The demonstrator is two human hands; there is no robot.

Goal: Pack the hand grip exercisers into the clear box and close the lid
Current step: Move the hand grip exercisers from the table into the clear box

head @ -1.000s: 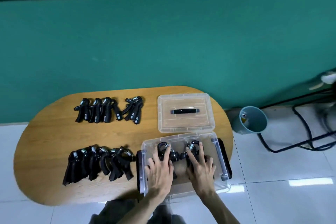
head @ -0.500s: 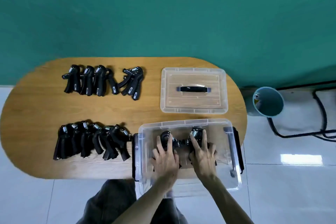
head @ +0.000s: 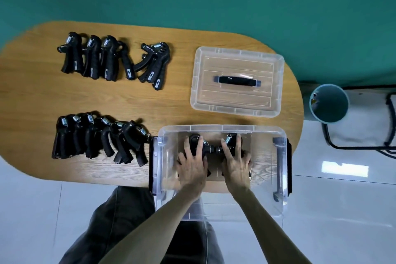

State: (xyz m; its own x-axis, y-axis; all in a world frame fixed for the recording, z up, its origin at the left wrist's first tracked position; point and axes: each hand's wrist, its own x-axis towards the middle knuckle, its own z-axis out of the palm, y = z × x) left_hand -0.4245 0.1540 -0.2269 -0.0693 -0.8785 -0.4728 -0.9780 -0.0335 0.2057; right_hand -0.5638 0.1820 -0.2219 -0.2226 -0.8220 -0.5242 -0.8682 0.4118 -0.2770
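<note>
small pale labels are seen on the handles of the far row of hand grip exercisers (head: pixel 115 60), but no writing on them can be read. two black hand grip exercisers (head: pixel 214 148) are laid inside the clear box (head: pixel 280 169), which overhangs the near edge of the wooden table (head: pixel 32 96). the left hand (head: pixel 192 167) is laid flat on the left exerciser and the right hand (head: pixel 236 164) on the right one, fingers straight and spread, pressing rather than grasping. the clear lid (head: pixel 236 81), with its black handle, is set on the table just behind the box, apart from it. a near row of exercisers (head: pixel 96 137) is crowded just left of the box. a teal bin (head: pixel 329 103) is stood on the floor to the right.
</note>
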